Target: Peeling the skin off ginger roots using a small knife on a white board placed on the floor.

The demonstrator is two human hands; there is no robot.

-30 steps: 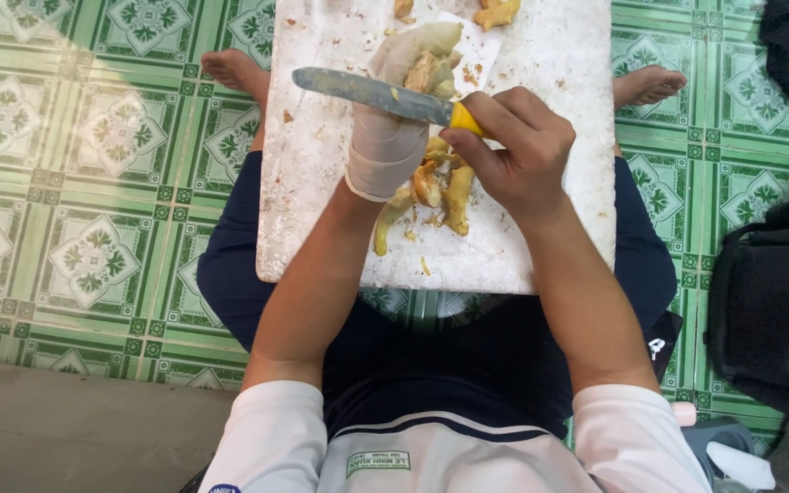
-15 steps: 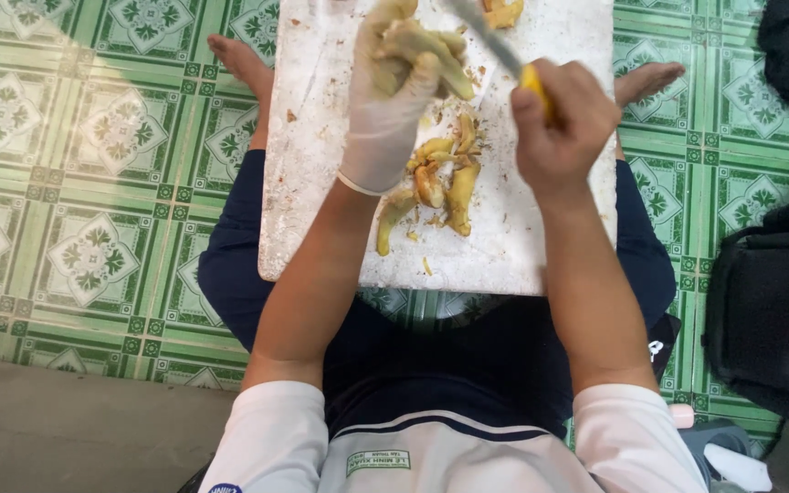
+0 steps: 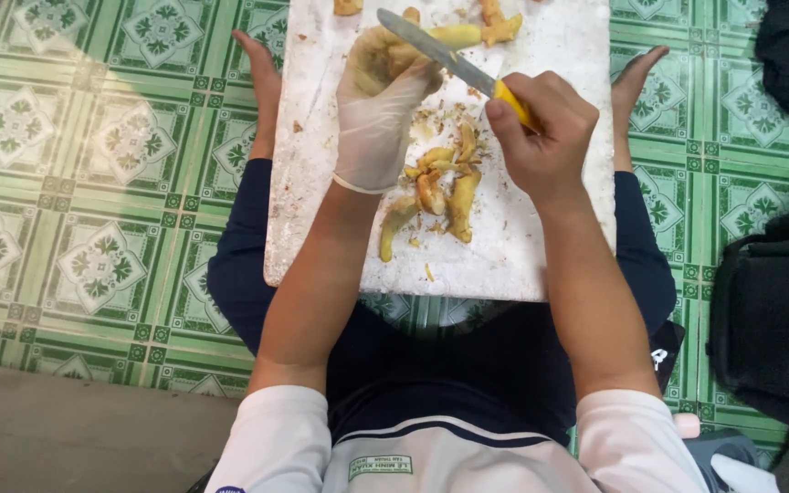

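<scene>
Since half a second ago the knife has swung back down across the yellow root that the gloved left hand clamps, right hand closed on its yellow handle, so peeling resumes above the white board.

A board fills the upper centre of the frame, lying across the person's legs over the tiled floor. Near its middle sits a heap of pieces. Above and left of the heap is the left hand — to its right, the right hand, with a knife slanting up-left across the left hand. A bag lies at the right edge.
</scene>
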